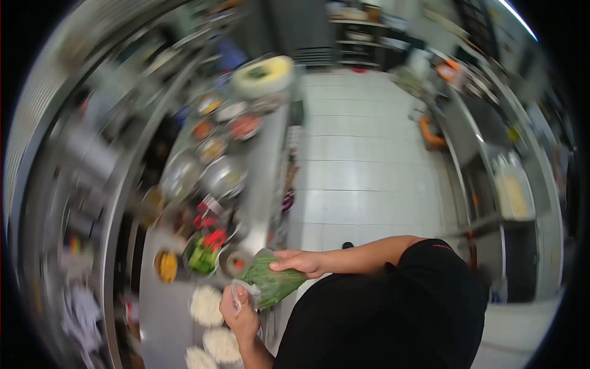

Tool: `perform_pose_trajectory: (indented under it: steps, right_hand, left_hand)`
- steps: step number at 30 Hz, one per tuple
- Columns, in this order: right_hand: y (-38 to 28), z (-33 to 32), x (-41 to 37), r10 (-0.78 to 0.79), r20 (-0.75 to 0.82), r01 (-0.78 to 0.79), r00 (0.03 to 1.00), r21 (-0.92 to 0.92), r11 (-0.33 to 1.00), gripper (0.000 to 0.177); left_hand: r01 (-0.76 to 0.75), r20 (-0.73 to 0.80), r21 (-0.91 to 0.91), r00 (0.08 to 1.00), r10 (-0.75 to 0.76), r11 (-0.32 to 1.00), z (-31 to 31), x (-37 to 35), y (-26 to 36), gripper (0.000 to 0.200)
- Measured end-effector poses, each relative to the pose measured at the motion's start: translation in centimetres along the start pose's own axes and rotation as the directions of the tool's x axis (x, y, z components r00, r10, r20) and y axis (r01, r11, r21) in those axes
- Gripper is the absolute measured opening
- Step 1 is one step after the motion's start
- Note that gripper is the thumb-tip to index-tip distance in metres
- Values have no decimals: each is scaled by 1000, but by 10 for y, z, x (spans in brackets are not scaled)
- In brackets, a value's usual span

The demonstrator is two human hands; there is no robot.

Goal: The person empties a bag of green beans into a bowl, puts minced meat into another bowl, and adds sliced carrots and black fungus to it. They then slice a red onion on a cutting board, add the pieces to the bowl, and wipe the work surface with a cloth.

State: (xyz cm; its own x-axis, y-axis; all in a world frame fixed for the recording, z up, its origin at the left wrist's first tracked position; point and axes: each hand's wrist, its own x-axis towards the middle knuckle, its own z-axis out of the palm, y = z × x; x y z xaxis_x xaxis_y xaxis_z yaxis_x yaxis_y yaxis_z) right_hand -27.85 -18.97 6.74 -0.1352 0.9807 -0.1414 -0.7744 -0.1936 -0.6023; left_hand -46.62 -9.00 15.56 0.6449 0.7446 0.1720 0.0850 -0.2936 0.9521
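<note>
A clear plastic bag of green leaves (273, 284) is held between my hands beside the steel counter (160, 320). My right hand (298, 263) grips its upper side, with the thumb on top. At the bag's whitish left end, my left hand (241, 312) is closed on the plastic. Just left of the bag stands a small metal bowl (232, 261). Near it are a bowl of cut green vegetables (201, 258) and some red pieces (215, 238). Below lie bowls of white shredded food or noodles (206, 305), beside my left hand.
Metal bowls (224, 177), several with food, line the counter further up, to a large yellow-topped round container (263, 76). A tiled floor (344, 160) lies right of the counter. Steel shelving (485, 184) with a tray (514, 190) stands at the far right.
</note>
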Motion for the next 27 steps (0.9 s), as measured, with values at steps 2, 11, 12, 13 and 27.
perform_pose_trajectory:
  steps: [2,11,12,13,27]
  right_hand:
    - [-32,-47,-57,-123,-132,120,984,-31,992,56]
    - [-88,-231,-369,-626,-763,-411,163,-629,659,31]
    - [-91,-237,-397,-617,-776,-409,129,-609,680,31]
    - [-96,-240,-420,-631,-774,-459,50,-579,674,28]
    - [-230,-364,-728,-479,-470,-601,-741,149,785,16]
  left_hand:
    - [-127,159,-80,978,138,989,71,26,5,35]
    - [-244,720,193,693,31,951,358,172,-74,48]
    - [-308,781,309,622,-56,900,377,182,-107,49]
    - [-347,766,330,642,-34,878,391,193,-177,49]
    - [-423,505,858,584,-636,293,508,206,-333,53]
